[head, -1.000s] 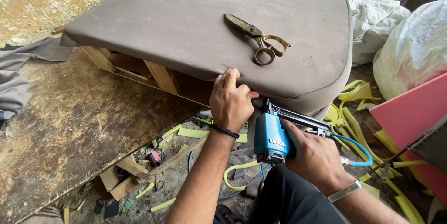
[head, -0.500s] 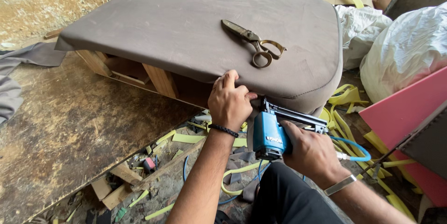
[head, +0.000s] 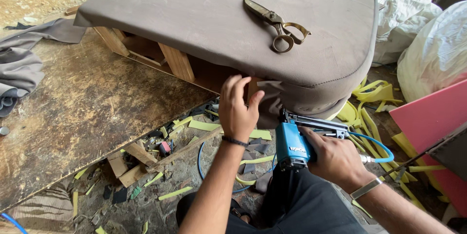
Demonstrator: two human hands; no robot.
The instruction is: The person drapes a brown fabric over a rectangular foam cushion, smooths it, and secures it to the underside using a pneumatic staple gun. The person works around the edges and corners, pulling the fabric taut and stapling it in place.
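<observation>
Brown cushion cover [head: 204, 15] sits stretched over a wooden frame [head: 177, 61]. Left hand [head: 238, 110] pinches the fabric flap at cushion's near edge; right hand [head: 335, 158] grips blue staple gun [head: 294, 146] w/ nose just below that edge. Scissors [head: 277, 22] lie on top of cushion. Risk: left fingers sit v. close to gun nose; a slip could staple skin, or slack fabric could pucker.

Left hand [head: 237, 110] pulls fabric [head: 272, 99]; right hand [head: 335, 158] grips stapler [head: 294, 144].
</observation>
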